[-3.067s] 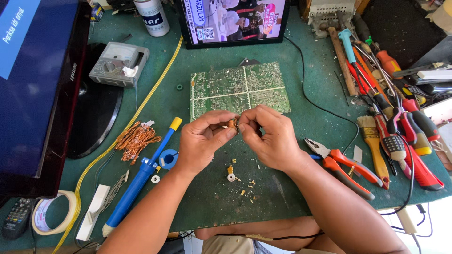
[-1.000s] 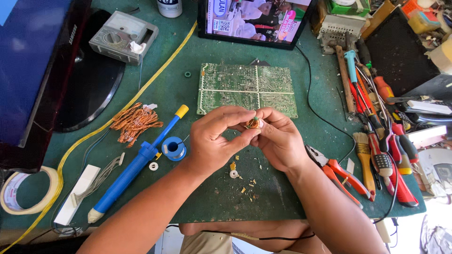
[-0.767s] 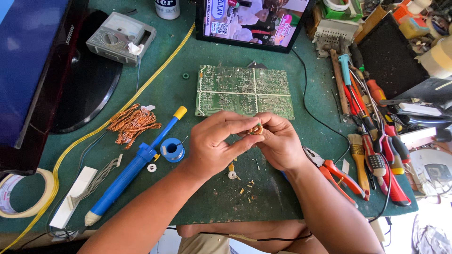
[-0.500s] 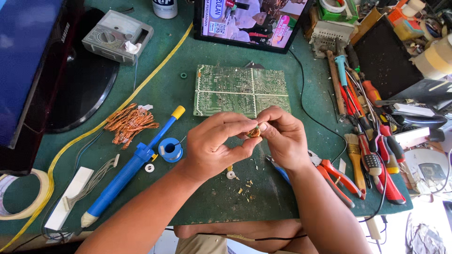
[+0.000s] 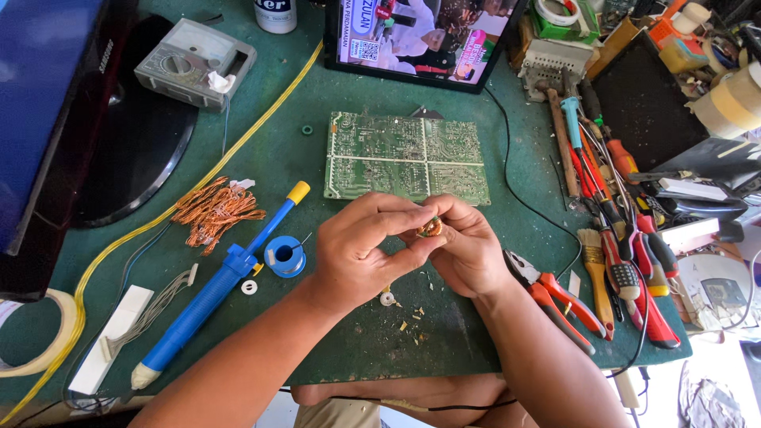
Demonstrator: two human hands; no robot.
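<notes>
Copper coil ring (image 5: 430,228) pinched between my left hand (image 5: 361,252) and right hand (image 5: 469,252), both sets of fingertips closed on it, just above the green mat (image 5: 507,143). Circuit board (image 5: 404,154) behind; pliers (image 5: 559,299) right, blue desoldering pump (image 5: 218,289) left.

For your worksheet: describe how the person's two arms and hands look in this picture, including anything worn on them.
Both forearms are bare to the frame edge: no sleeves, gloves, watch or rings show. The left hand and right hand have short nails.
</notes>
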